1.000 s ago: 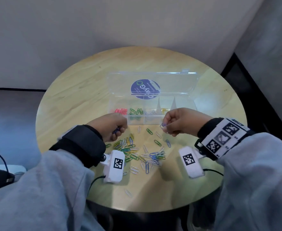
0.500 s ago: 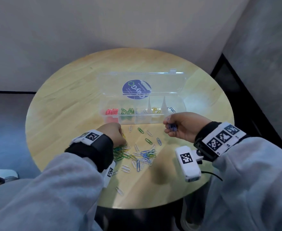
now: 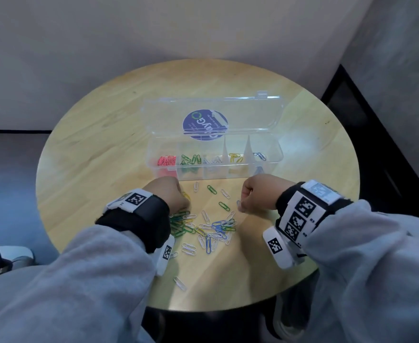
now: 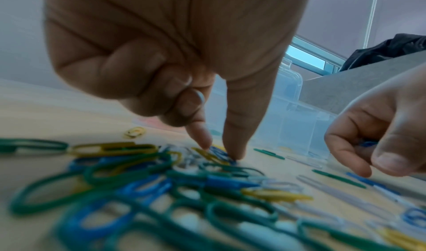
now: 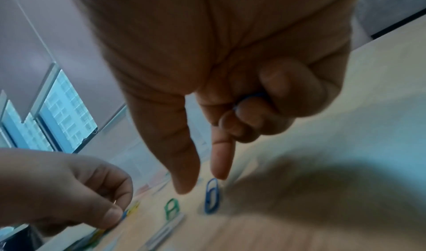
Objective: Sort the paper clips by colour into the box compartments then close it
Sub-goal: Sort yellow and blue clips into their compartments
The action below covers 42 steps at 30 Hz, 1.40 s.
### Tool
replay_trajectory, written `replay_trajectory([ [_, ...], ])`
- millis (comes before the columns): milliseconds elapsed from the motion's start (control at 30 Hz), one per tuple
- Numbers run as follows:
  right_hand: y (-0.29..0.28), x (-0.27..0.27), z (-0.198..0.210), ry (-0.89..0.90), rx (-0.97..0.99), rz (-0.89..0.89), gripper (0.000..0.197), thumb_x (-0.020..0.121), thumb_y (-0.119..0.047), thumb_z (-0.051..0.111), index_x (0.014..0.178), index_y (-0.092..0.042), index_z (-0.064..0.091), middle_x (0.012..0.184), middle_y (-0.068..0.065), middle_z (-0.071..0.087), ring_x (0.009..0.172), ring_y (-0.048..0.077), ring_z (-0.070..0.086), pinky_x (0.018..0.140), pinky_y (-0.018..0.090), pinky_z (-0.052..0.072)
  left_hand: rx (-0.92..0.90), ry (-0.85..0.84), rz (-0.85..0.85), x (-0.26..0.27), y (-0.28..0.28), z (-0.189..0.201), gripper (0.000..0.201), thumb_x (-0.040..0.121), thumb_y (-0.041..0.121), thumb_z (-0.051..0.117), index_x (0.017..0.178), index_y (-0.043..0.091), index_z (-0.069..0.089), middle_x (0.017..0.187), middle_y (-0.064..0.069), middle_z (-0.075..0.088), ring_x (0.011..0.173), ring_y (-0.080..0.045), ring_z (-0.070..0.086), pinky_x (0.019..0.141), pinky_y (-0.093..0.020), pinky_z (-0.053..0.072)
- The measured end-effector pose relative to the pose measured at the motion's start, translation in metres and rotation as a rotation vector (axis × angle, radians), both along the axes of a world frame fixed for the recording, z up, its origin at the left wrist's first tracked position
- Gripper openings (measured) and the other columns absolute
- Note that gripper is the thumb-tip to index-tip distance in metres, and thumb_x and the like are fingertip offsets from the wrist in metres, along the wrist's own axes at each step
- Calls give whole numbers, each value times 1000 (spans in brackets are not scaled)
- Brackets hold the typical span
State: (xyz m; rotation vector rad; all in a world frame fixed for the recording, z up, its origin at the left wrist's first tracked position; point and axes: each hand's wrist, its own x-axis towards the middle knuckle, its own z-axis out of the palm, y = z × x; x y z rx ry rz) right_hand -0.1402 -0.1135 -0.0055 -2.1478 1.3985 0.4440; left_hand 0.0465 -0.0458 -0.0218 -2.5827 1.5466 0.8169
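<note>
two hands work one loose clip pile (image 3: 203,226) before the open five-compartment box (image 3: 213,167): left hand (image 3: 168,196) pinches a blue clip (image 4: 222,154); right hand (image 3: 258,195) clutches blue clips (image 5: 252,96), thumb and forefinger poised over another (image 5: 212,196).

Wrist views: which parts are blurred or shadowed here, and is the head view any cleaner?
Left wrist view: the near paper clips are soft, the left hand sharper. Right wrist view: streaked blur and a dark shadow low right; the blue clip under the right hand still reads. Head view: sharp, with glare on the box lid.
</note>
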Motion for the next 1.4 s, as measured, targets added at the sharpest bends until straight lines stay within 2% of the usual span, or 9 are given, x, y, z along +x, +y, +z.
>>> replay_trajectory([
  [133, 1, 4, -4, 11, -25, 20, 21, 83, -29, 63, 94, -10, 67, 103, 5, 69, 96, 21, 63, 80, 29, 50, 16, 6, -2, 0, -2, -3, 18, 78, 22, 66, 88, 8, 70, 95, -8, 70, 82, -24, 59, 68, -24, 40],
  [267, 0, 8, -6, 72, -43, 84, 14, 86, -27, 61, 87, -13, 60, 103, 8, 64, 83, 21, 57, 75, 26, 47, 39, 29, 2, 1, -2, -4, 22, 79, 19, 65, 96, 6, 73, 96, -9, 71, 81, -24, 59, 69, -25, 42],
  [500, -4, 7, -11, 58, -9, 98, 5, 81, -18, 59, 78, -14, 59, 84, 5, 64, 76, 21, 57, 71, 29, 50, 40, 138, 8, 5, 3, 4, 13, 75, 25, 72, 77, 12, 71, 73, -3, 60, 71, -20, 53, 67, -23, 40],
  [633, -8, 0, 2, -109, 112, 23, 18, 81, -19, 62, 66, -19, 52, 65, -3, 55, 57, 12, 47, 57, 23, 42, -19, 404, 68, 11, 10, 16, 22, 76, 14, 69, 60, 16, 55, 56, 0, 54, 55, -16, 45, 62, -25, 38],
  [733, -6, -4, 6, -265, 265, -68, 20, 80, -15, 67, 66, -17, 52, 65, -1, 56, 56, 14, 47, 57, 23, 41, -103, 640, 146, 14, 15, 24, 32, 79, -4, 62, 56, 12, 46, 38, 3, 49, 40, -12, 40, 47, -19, 32],
  [967, 7, -2, 1, -574, 597, -313, 25, 88, 12, 43, 75, -7, 53, 62, 7, 45, 47, 11, 43, 40, 16, 39, -260, 975, 460, 16, 29, 35, 28, 86, -10, 42, 73, 12, 52, 51, -3, 45, 33, -6, 41, 35, -12, 31],
  [1100, 8, -1, 0, -635, 659, -403, 29, 90, 10, 34, 72, -4, 51, 69, 10, 44, 49, 14, 43, 39, 17, 44, -242, 933, 566, 22, 39, 36, 28, 88, 0, 34, 72, 11, 53, 62, -4, 38, 45, -10, 36, 34, -11, 28],
  [1233, 10, 0, 1, -652, 661, -461, 30, 90, 6, 25, 72, -8, 45, 67, 9, 43, 56, 17, 42, 42, 19, 42, -239, 902, 647, 28, 48, 33, 26, 86, 3, 33, 67, 12, 48, 63, -5, 42, 39, -11, 40, 32, -10, 29],
  [1400, 13, 1, 2, -680, 672, -471, 27, 88, 7, 28, 74, -9, 45, 66, 9, 44, 56, 18, 42, 40, 18, 41, -225, 917, 683, 29, 52, 34, 23, 88, 6, 36, 71, 15, 47, 61, 0, 36, 42, -10, 33, 34, -10, 25],
])
